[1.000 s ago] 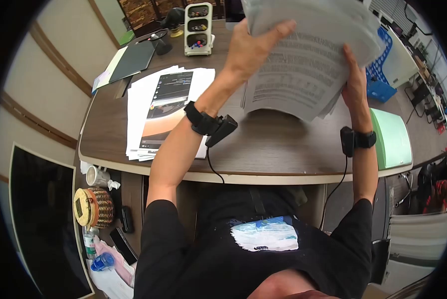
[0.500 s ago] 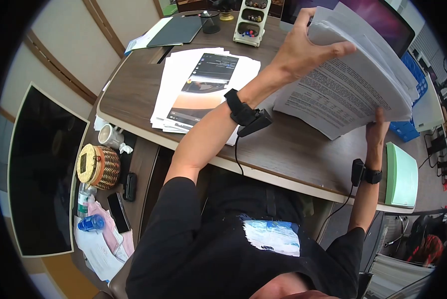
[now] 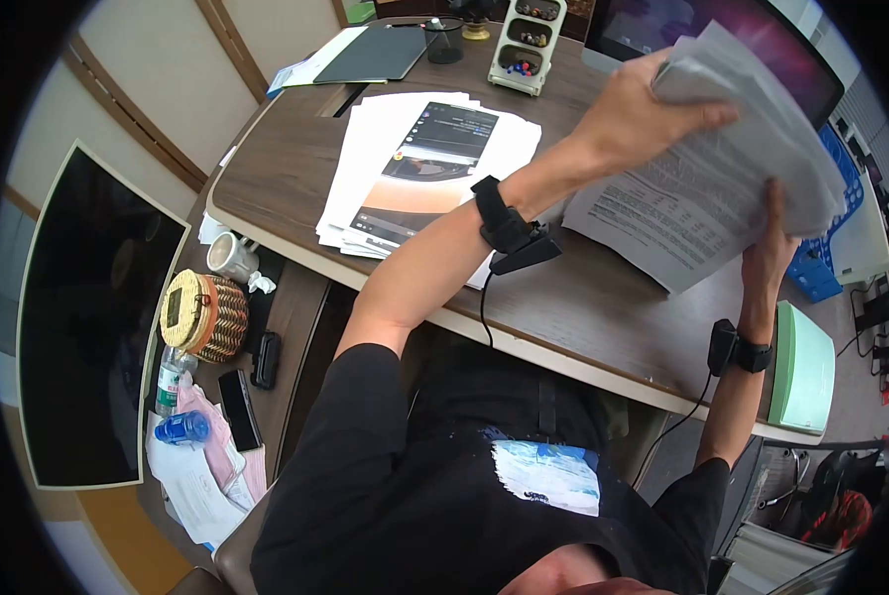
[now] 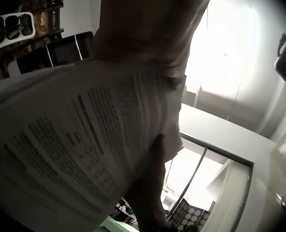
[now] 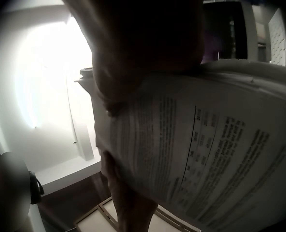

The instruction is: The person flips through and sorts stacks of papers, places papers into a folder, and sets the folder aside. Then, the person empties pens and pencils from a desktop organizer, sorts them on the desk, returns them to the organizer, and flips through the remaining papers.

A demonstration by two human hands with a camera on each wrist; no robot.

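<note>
A thick stack of printed paper is held up over the desk, tilted, its lower edge close over the wood. My left hand grips its upper left side, thumb across the printed face and fingers behind. At the lower right edge my right hand holds the stack, thumb on the front; its other fingers are hidden behind the sheets. In the left wrist view, lines of text cover the bowed stack. The right wrist view shows the same stack with a printed table and slightly fanned top edges.
Loose printed sheets lie on the desk to the left. Behind stand a tiered holder, a pen cup and a monitor. A green box sits at the right edge, near a blue basket.
The head view has turned, so the desk appears rotated and the monitor now shows behind the stack. Both hands keep their hold, and the stack has tilted and its sheets have shifted slightly.
</note>
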